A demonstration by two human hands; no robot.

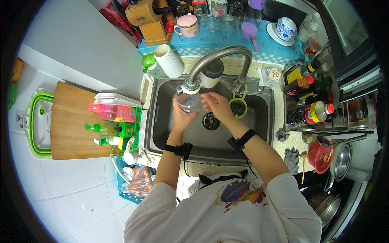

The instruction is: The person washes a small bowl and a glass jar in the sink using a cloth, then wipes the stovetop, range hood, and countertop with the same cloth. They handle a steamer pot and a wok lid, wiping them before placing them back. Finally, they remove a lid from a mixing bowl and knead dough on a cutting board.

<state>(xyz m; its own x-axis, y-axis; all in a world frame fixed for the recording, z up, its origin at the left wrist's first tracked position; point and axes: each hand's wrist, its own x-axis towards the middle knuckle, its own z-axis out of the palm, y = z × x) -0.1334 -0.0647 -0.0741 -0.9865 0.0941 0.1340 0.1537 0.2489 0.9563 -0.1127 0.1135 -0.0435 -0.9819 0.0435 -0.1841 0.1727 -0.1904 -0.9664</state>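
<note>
My left hand (181,117) grips a clear, round vessel (189,103), seemingly glass, directly under the spout end of the metal faucet (223,52). At the vessel's right side is my right hand (216,104), its fingers spread and partly curled; whether they touch it is hard to tell. Both hands are over the dark sink basin (194,142), left of and above its drain (211,121). A yellow-green strainer (245,109) lies in the basin, right of my right hand. Whether water runs is hidden by the faucet head.
Behind the sink stand a white ribbed cup (169,61), a pink lidded mug (187,25) and several glasses. Bottles fill a rack (287,103) at the right. A green basket (138,127) with detergent bottles and a wooden board (76,121) are at the left.
</note>
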